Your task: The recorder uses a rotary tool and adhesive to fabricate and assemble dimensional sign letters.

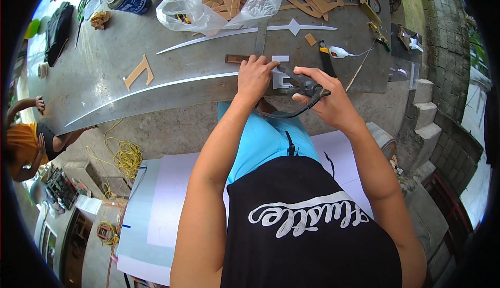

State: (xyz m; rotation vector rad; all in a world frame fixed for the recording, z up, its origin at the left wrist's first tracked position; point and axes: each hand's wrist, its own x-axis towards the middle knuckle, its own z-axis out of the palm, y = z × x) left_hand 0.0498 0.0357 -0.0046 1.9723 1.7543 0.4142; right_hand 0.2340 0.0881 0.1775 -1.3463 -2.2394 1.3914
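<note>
My left hand point(254, 77) is closed, its fingers bunched and pressed down near the hilt-like end of a long white curved strip point(156, 91). A brown flat block point(234, 59) pokes out by its fingertips. My right hand point(328, 98) is wrapped round a black corded hand tool point(308, 87), whose tip points toward a white notched piece point(278, 81) at the strip's end. What the tip touches is hidden. Just beyond lies a small white rectangle point(280, 58). A second white curved strip point(216, 37) with a diamond shape lies farther back.
A plastic bag point(179, 9) of tan cut-outs sits at the back of the metal table point(192, 61). Right of the tool lie a yellow-black cutter point(326, 59) and a white glue bottle point(338, 52). A blue can point(127, 0) stands back left. Another person point(28, 142) is at far left.
</note>
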